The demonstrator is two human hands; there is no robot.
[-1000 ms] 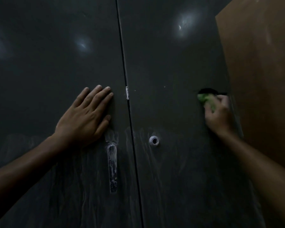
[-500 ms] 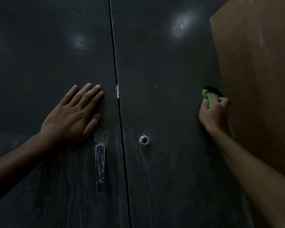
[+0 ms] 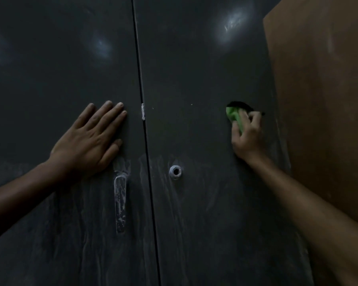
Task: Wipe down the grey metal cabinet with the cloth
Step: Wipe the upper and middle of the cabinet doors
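Cloth [image 3: 234, 116], bright green, sits bunched under my right hand [image 3: 247, 135], fingers curled round it and pressing it to the right door of the grey metal cabinet [image 3: 194, 79] near its right edge; my left hand [image 3: 91, 141] lies flat, fingers straight, on the left door just above the handle [image 3: 120, 203]

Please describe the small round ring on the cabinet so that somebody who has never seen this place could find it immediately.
Start at the dark vertical seam between the two grey cabinet doors. Just right of it, on the right door, sits the small pale metal ring with a dark hole in its middle. Unlike the long upright handle on the left door, it is round and flat, lower than the right hand with the green cloth.
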